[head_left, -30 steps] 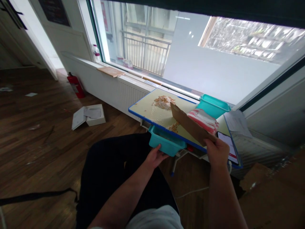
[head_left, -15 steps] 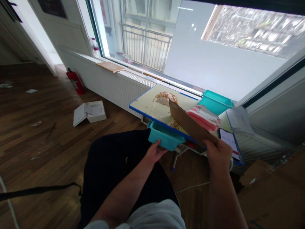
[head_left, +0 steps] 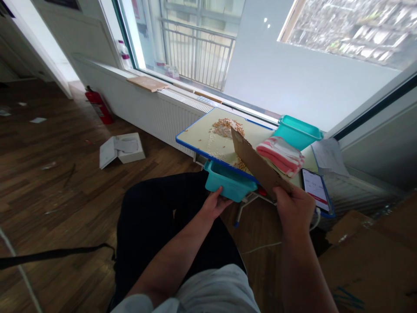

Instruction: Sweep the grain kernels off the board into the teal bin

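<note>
Card (head_left: 256,163) is shifted slightly toward the table's near edge vs. a second ago; less of the near grains (head_left: 240,164) shows past it now. Far pile (head_left: 230,127) looks unchanged. For the work in hand, judged: only the near patch is being handled, the far pile isn't touched yet.

Card: brown, flat, stiff-looking, held on edge and slanted across the table (head_left: 195,135), far end by the far pile. Grains are orange-brown with pale bits mixed in; a thin pale scatter is left between pile and near edge.

Card's near end is gripped by the right hand (head_left: 295,206), fingers closed on it. Bin (head_left: 228,184) is held by the left hand (head_left: 216,203), thumb on the near wall, fingers underneath. Bin is kept just below the blue near edge, under the near grains; contact with the table can't be told, contents can't be made out.

Further out: folded cloth (head_left: 280,154) is set behind the card, second bin (head_left: 300,132) behind that, by the window. Phone (head_left: 315,189) is laid at the table's right end.
</note>
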Demonstrator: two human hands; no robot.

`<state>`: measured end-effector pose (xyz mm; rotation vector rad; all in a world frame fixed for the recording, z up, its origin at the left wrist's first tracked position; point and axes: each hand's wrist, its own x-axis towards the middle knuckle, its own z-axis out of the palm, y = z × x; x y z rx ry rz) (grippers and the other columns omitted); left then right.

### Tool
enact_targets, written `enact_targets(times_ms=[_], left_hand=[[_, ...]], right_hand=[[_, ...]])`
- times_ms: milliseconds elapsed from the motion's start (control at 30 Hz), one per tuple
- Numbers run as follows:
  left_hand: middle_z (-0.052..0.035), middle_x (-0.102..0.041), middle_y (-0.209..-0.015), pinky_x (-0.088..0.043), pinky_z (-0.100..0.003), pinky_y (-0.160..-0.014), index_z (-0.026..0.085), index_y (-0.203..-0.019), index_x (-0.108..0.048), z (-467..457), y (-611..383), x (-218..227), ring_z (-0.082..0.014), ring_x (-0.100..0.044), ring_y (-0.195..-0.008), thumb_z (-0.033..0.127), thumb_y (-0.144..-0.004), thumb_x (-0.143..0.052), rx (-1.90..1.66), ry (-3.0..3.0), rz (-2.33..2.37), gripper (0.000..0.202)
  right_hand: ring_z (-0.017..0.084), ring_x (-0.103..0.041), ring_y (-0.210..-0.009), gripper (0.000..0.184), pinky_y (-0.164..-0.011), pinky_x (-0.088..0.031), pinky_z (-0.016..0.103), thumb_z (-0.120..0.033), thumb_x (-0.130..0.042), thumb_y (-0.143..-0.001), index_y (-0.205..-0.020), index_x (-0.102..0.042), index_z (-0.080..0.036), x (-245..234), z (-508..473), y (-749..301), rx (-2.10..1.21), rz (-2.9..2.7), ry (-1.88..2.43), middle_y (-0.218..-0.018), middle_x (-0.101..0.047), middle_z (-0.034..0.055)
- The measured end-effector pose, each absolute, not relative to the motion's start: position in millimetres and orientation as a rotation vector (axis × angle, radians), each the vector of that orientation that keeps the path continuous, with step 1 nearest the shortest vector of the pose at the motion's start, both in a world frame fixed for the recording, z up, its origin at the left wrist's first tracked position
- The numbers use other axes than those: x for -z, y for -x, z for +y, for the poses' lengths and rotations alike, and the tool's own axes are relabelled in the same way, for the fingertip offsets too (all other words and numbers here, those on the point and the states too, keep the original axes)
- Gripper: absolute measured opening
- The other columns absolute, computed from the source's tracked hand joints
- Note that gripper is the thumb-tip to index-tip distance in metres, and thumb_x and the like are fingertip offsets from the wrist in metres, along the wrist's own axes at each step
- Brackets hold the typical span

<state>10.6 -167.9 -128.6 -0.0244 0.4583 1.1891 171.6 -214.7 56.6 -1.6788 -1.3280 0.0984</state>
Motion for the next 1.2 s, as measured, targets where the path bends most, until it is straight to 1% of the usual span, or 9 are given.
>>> enact_targets(times_ms=[100, 200, 400, 567, 733, 800, 933, 1033, 1200], left_hand=[[-0.0144, -0.062, -0.134, -0.044, -0.062, -0.107, 0.022, -0.130, -0.052, -167.8, -9.9, 130.0, -0.0356, -0.055, -0.128, 0.020, -0.079, -0.076, -1.178, 0.021, 0.453, 0.056], [-0.0146, -0.062, -0.134, -0.044, -0.061, -0.107, 0.020, -0.128, -0.053, -167.9, -9.7, 131.6, -0.0353, -0.055, -0.129, 0.021, -0.078, -0.077, -1.178, 0.024, 0.449, 0.055], [-0.0148, -0.062, -0.135, -0.045, -0.062, -0.106, 0.023, -0.136, -0.047, -168.3, -10.5, 133.9, -0.0354, -0.057, -0.127, 0.023, -0.080, -0.076, -1.172, 0.005, 0.460, 0.062], [-0.0161, -0.062, -0.134, -0.046, -0.060, -0.106, 0.020, -0.137, -0.047, -167.3, -9.2, 133.5, -0.0341, -0.059, -0.124, 0.022, -0.082, -0.074, -1.169, 0.016, 0.447, 0.061], [-0.0140, -0.063, -0.132, -0.048, -0.057, -0.105, 0.023, -0.140, -0.042, -164.5, -3.3, 134.3, -0.0306, -0.064, -0.117, 0.023, -0.083, -0.073, -1.157, 0.008, 0.429, 0.065], [-0.0144, -0.064, -0.130, -0.048, -0.057, -0.105, 0.022, -0.140, -0.043, -163.6, -2.0, 135.1, -0.0304, -0.065, -0.115, 0.024, -0.083, -0.072, -1.165, 0.007, 0.431, 0.064], [-0.0158, -0.063, -0.133, -0.046, -0.058, -0.107, 0.022, -0.140, -0.043, -162.2, -1.8, 137.1, -0.0324, -0.062, -0.121, 0.024, -0.084, -0.072, -1.176, 0.016, 0.432, 0.063], [-0.0152, -0.061, -0.136, -0.044, -0.059, -0.108, 0.023, -0.140, -0.043, -160.3, -0.2, 138.6, -0.0335, -0.057, -0.127, 0.027, -0.084, -0.072, -1.181, 0.019, 0.419, 0.063], [-0.0159, -0.059, -0.138, -0.043, -0.060, -0.109, 0.021, -0.136, -0.048, -155.2, 7.0, 141.1, -0.0350, -0.054, -0.131, 0.030, -0.085, -0.072, -1.208, -0.001, 0.413, 0.057]], right_hand=[[0.028, -0.072, -0.078, 0.040, -0.069, -0.056, 0.033, -0.031, -0.063, -0.069, -0.102, -0.080, -0.018, -57.1, -217.8, -167.5, -0.087, -1.335, 1.686, -0.082, -0.078, 0.0007], [0.027, -0.072, -0.076, 0.038, -0.069, -0.056, 0.033, -0.029, -0.063, -0.069, -0.101, -0.081, -0.018, -57.3, -220.3, -162.8, -0.091, -1.328, 1.686, -0.080, -0.078, 0.0002], [0.023, -0.072, -0.070, 0.035, -0.070, -0.056, 0.031, -0.025, -0.062, -0.068, -0.097, -0.081, -0.019, -55.9, -222.4, -153.8, -0.087, -1.399, 1.596, -0.080, -0.078, 0.0015], [0.022, -0.072, -0.070, 0.034, -0.069, -0.056, 0.031, -0.025, -0.062, -0.069, -0.097, -0.080, -0.019, -53.4, -223.5, -152.3, -0.056, -1.431, 1.575, -0.080, -0.078, 0.0031], [0.022, -0.071, -0.067, 0.034, -0.067, -0.056, 0.031, -0.026, -0.063, -0.070, -0.099, -0.080, -0.019, -50.4, -224.3, -151.8, -0.032, -1.432, 1.555, -0.080, -0.078, 0.0027], [0.022, -0.072, -0.068, 0.033, -0.068, -0.057, 0.031, -0.026, -0.063, -0.070, -0.098, -0.080, -0.020, -50.1, -224.4, -150.5, -0.033, -1.438, 1.548, -0.081, -0.078, 0.0028], [0.022, -0.072, -0.069, 0.033, -0.068, -0.057, 0.031, -0.028, -0.063, -0.071, -0.098, -0.080, -0.021, -51.9, -224.0, -146.3, -0.036, -1.446, 1.550, -0.082, -0.078, 0.0029], [0.021, -0.071, -0.065, 0.034, -0.067, -0.057, 0.032, -0.028, -0.063, -0.069, -0.097, -0.080, -0.020, -54.3, -223.6, -142.6, -0.027, -1.441, 1.569, -0.079, -0.077, 0.0026], [0.023, -0.072, -0.068, 0.035, -0.070, -0.057, 0.033, -0.027, -0.064, -0.068, -0.097, -0.080, -0.019, -56.4, -223.9, -136.9, -0.033, -1.435, 1.576, -0.081, -0.078, 0.0039]])
